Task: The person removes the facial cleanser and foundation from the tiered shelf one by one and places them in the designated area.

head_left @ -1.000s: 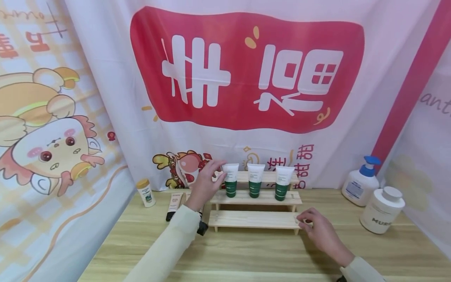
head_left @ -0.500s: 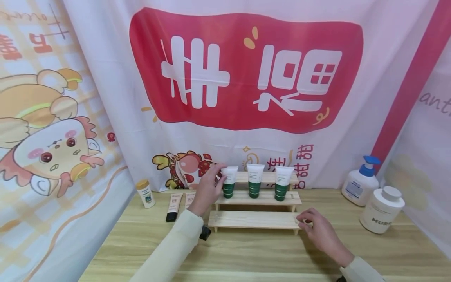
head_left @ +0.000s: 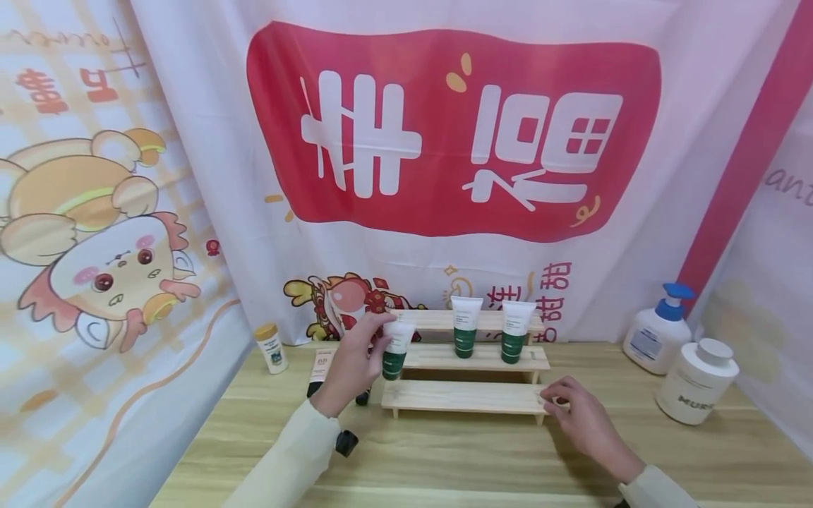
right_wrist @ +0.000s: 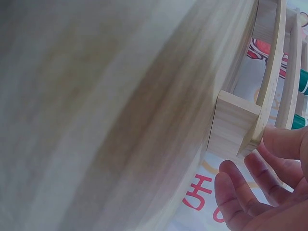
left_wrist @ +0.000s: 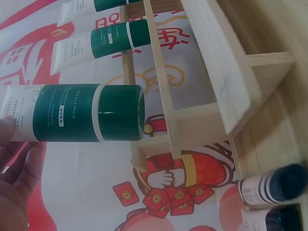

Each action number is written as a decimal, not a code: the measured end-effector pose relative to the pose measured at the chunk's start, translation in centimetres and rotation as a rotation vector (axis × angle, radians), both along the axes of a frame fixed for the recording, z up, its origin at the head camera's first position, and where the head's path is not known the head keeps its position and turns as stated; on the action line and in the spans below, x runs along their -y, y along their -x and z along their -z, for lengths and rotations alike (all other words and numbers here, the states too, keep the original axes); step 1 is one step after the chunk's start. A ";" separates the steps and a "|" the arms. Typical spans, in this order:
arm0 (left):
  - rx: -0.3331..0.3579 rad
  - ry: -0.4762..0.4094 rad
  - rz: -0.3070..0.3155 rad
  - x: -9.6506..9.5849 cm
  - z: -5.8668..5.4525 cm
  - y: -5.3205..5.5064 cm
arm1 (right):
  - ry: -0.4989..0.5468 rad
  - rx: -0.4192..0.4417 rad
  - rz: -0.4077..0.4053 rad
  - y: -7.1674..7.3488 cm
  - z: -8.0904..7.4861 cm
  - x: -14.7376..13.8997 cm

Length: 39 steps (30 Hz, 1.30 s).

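Left hand point(head_left: 351, 360) has just lifted a pinched tube point(head_left: 396, 352) off the rack point(head_left: 464, 396), leaving two tubes point(head_left: 466, 328); right hand point(head_left: 579, 418) pinches the rack's near right end.

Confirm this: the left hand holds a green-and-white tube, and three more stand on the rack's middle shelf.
Not three: the head view shows two more tubes on the middle shelf. The left hand does hold a green-and-white tube.

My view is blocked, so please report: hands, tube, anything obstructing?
Left hand holds green-capped tube off the wooden shelf. Right hand grips its lowest tier's end. Two other tubes upright, middle tier. No obstruction seen.
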<state>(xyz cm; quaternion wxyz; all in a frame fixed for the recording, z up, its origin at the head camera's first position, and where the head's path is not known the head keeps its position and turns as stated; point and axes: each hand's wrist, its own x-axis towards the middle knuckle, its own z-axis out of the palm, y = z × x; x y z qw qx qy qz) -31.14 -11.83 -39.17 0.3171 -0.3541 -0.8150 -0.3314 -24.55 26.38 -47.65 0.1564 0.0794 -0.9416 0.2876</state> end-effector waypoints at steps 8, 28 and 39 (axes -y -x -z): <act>0.092 0.059 -0.077 2.2 0.3 -3.5 | -0.005 0.003 -0.003 0.0 0.2 -0.2; 0.853 0.214 -0.257 5.5 5.9 -5.1 | -0.016 -0.058 -0.035 -0.1 0.0 -0.6; 0.971 0.193 -0.328 5.5 7.9 -4.1 | -0.010 -0.050 -0.044 -0.1 0.0 -0.3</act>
